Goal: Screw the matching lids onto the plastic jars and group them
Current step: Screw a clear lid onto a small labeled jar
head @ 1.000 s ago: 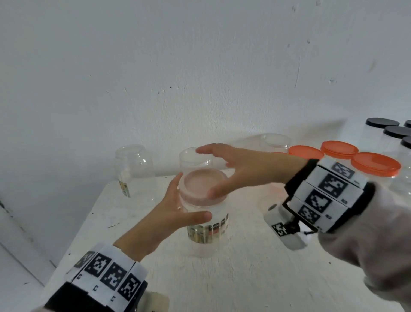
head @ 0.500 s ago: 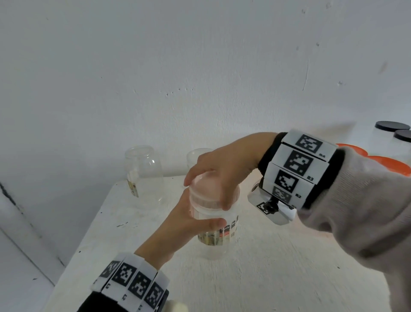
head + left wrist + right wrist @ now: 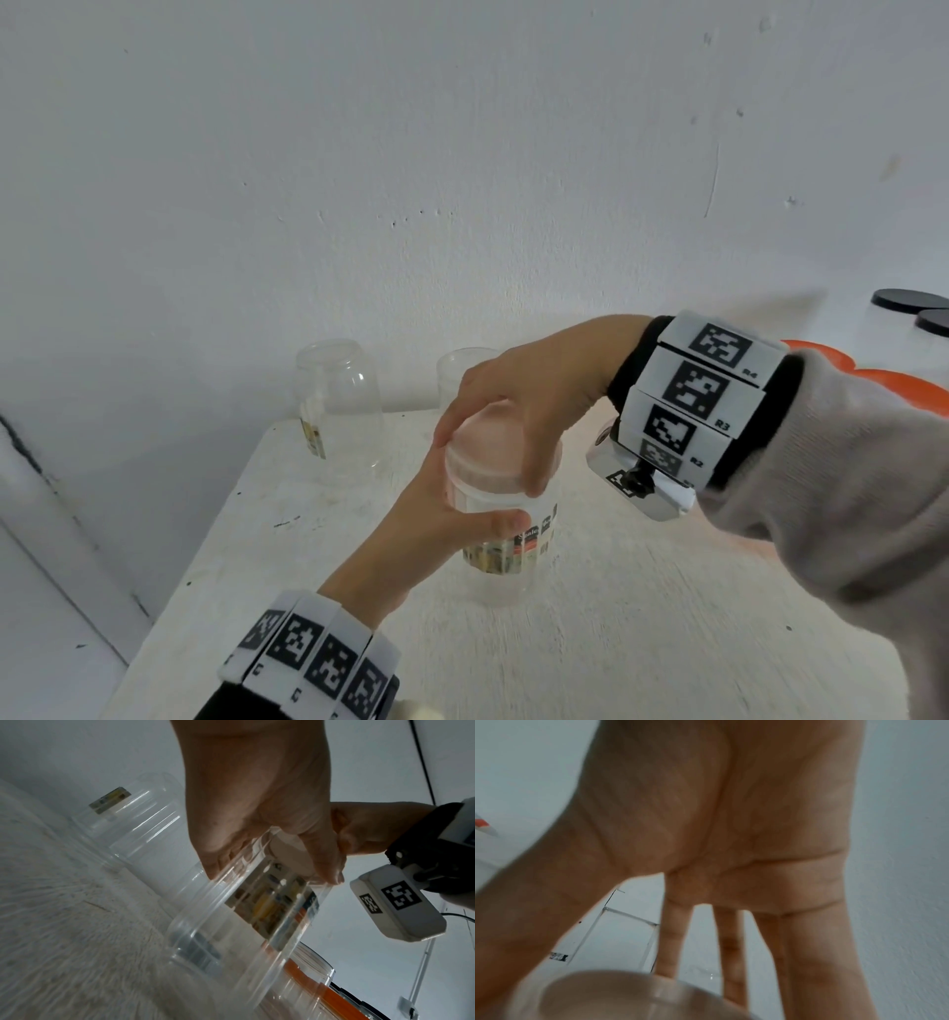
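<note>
Since a second ago: your right hand [image 3: 518, 411], then hovering flat, has come down over the pale lid [image 3: 495, 462].
Head view: your left hand [image 3: 436, 534] wraps the labelled jar [image 3: 506, 555], standing on the table [image 3: 642, 642]; right fingers curl round the lid's rim. Two open jars [image 3: 336, 406] wait behind; orange-lidded jars [image 3: 904, 385] sit grouped at right.
Left wrist view: jar [image 3: 257, 912] gripped just under the lid.
Right wrist view: fingers [image 3: 816, 953] reach down past the lid [image 3: 628, 998].
Progress: this lid probably needs tightening; at least two jars remain.
</note>
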A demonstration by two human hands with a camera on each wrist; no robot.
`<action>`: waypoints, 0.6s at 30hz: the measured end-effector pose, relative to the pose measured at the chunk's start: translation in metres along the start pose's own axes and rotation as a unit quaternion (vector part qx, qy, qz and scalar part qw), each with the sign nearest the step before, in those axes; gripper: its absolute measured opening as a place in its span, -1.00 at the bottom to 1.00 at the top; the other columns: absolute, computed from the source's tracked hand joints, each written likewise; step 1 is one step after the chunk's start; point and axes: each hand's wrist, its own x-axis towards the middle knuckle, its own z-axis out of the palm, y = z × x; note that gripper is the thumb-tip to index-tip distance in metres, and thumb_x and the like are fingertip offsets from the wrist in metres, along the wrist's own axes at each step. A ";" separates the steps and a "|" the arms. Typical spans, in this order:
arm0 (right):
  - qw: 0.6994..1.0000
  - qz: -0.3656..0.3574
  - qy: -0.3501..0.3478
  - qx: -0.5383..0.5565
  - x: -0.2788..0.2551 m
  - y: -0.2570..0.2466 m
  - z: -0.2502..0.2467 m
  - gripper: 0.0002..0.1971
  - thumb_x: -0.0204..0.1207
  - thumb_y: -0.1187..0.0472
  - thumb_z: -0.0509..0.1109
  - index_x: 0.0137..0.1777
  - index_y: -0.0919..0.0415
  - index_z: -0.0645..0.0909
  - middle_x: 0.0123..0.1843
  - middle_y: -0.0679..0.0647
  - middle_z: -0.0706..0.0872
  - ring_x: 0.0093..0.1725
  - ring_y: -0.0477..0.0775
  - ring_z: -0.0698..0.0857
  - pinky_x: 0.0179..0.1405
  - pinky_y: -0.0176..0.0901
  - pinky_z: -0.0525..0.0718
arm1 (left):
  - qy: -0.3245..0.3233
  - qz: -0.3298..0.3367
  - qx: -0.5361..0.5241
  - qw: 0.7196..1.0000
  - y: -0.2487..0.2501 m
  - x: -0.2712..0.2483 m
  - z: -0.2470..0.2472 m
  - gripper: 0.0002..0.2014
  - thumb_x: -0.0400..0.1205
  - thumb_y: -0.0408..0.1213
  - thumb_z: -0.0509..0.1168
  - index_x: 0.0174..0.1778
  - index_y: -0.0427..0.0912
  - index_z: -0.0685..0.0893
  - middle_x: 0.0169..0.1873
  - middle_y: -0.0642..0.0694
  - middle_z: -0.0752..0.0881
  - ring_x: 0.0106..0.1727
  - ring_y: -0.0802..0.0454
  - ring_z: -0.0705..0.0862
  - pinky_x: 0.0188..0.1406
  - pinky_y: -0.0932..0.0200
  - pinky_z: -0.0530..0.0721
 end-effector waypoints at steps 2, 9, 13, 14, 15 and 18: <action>1.000 0.029 0.007 0.002 0.001 -0.001 0.001 -0.25 0.27 -0.23 0.61 0.45 -0.47 0.36 0.30 -0.22 0.40 0.14 0.00 0.69 0.09 -0.06 0.70 | -0.003 0.001 -0.001 1.000 0.000 0.000 0.000 -0.11 0.21 0.02 0.65 0.44 0.31 0.37 0.24 0.22 0.67 0.26 0.25 0.65 0.07 0.25 0.69; 0.991 0.124 0.046 -0.019 0.010 -0.003 0.012 -0.10 0.22 -0.59 0.32 0.50 -0.15 0.32 -0.05 -0.14 0.59 -0.35 -0.17 0.65 -0.34 -0.19 0.54 | 0.000 -0.002 0.000 1.000 -0.001 -0.002 0.001 -0.16 0.28 -0.08 0.64 0.39 0.43 0.35 0.24 0.24 0.66 0.23 0.32 0.65 0.16 0.18 0.66; 0.997 0.059 -0.028 0.037 0.008 0.001 0.003 -0.13 0.28 -0.30 0.57 0.54 -0.45 0.18 0.47 -0.18 0.37 0.46 0.04 0.43 0.31 0.02 0.50 | 0.003 -0.013 -0.001 1.000 0.000 -0.002 0.001 -0.07 0.22 -0.03 0.63 0.48 0.27 0.31 0.25 0.21 0.66 0.24 0.29 0.65 0.16 0.21 0.65; 0.998 0.046 -0.032 0.037 0.008 0.002 0.002 -0.19 0.30 -0.25 0.58 0.51 -0.46 0.24 0.43 -0.21 0.37 0.45 0.03 0.44 0.30 -0.01 0.50 | 0.001 -0.011 -0.001 1.000 0.001 -0.002 0.001 -0.07 0.21 -0.02 0.63 0.48 0.27 0.31 0.25 0.21 0.66 0.25 0.27 0.65 0.18 0.19 0.66; 0.998 0.042 -0.027 0.034 0.009 0.002 0.002 -0.24 0.32 -0.25 0.57 0.49 -0.44 0.29 0.39 -0.21 0.39 0.37 0.01 0.53 0.27 -0.04 0.54 | 0.001 -0.011 -0.002 1.000 0.002 -0.002 0.002 -0.06 0.19 -0.01 0.63 0.48 0.27 0.31 0.26 0.21 0.66 0.26 0.26 0.65 0.21 0.16 0.66; 0.997 0.072 0.016 0.013 0.011 0.001 0.003 -0.32 0.36 -0.46 0.38 0.46 -0.27 0.41 0.13 -0.11 0.62 -0.37 -0.18 0.76 -0.14 -0.22 0.75 | -0.003 -0.007 -0.004 1.000 0.003 -0.003 0.003 -0.11 0.24 -0.04 0.63 0.45 0.32 0.33 0.25 0.23 0.66 0.27 0.26 0.64 0.20 0.15 0.65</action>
